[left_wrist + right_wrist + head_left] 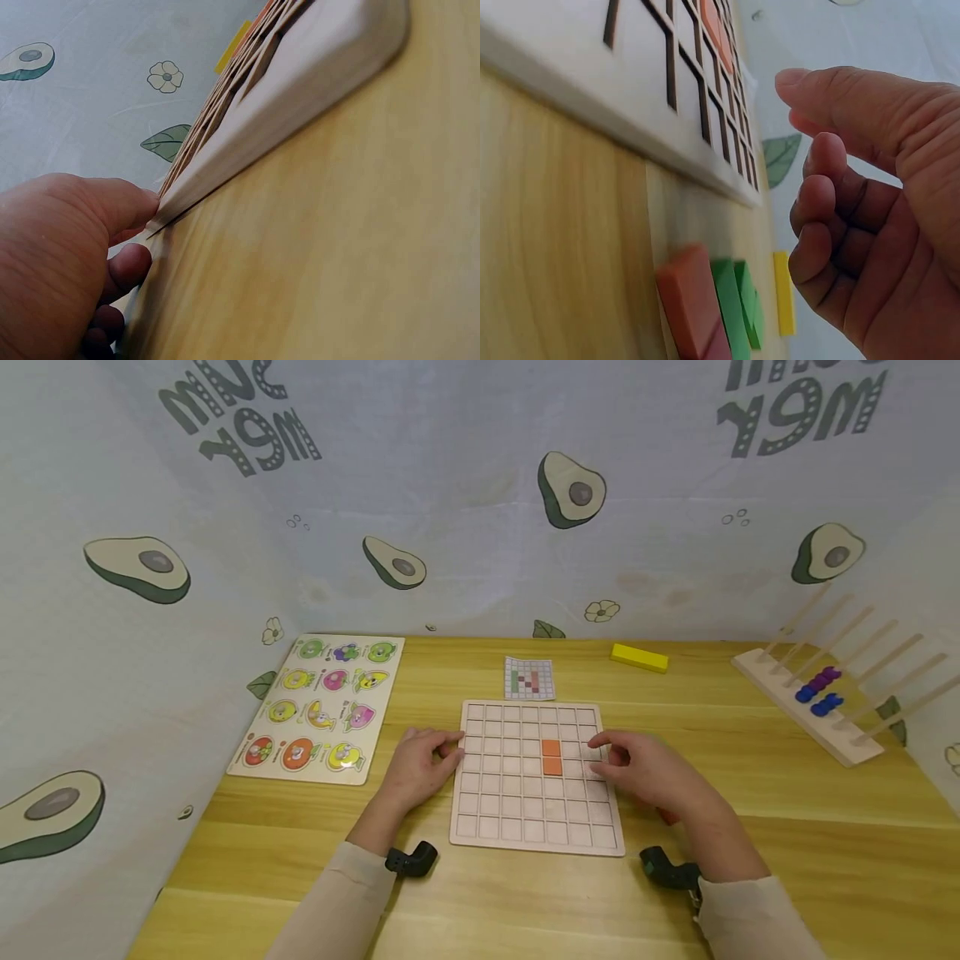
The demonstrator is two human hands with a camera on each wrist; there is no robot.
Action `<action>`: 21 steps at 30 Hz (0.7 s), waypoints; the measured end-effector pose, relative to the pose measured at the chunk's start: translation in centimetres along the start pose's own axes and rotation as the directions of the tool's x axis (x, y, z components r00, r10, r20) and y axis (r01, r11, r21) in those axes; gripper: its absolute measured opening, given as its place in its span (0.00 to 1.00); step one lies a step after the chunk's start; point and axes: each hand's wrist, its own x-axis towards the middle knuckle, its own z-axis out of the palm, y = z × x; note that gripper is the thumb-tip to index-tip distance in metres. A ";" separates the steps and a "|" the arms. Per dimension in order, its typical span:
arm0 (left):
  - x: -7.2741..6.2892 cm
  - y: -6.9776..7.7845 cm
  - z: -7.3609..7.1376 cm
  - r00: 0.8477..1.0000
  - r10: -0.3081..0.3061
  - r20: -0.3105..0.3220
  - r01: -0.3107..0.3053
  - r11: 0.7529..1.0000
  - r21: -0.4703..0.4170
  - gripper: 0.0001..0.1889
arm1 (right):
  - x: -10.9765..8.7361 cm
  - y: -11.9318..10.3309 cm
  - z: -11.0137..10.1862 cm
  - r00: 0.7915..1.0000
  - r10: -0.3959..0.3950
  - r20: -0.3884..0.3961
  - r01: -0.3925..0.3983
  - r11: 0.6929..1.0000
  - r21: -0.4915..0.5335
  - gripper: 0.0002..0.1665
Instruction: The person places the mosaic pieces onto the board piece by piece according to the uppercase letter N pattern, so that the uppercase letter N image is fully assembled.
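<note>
A pale wooden grid board (512, 782) lies on the table between my hands. Two orange square pieces (552, 766) sit one above the other in its cells, right of the middle. My left hand (414, 768) rests at the board's left edge, with thumb and index fingertips against the side. Over the right edge hovers my right hand (647, 767), thumb and index apart with nothing between them; its other fingers are curled loosely. Beside the board, below that hand, lie a reddish-brown block (686, 296) and several green blocks (731, 304), mostly hidden in the head view.
Behind the board is a small card (544, 680) with a coloured grid pattern. A yellow bar (639, 658) lies at the back. Left stands out a fruit picture board (300, 714); right, a wooden peg rack (847, 743) with purple and blue pieces.
</note>
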 end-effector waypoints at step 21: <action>0.0 0.1 -0.1 1.000 0.019 -0.010 -0.019 1.000 -0.009 0.15 | -3.4 5.0 -1.9 0.999 0.014 -0.029 -0.016 0.998 -0.067 0.16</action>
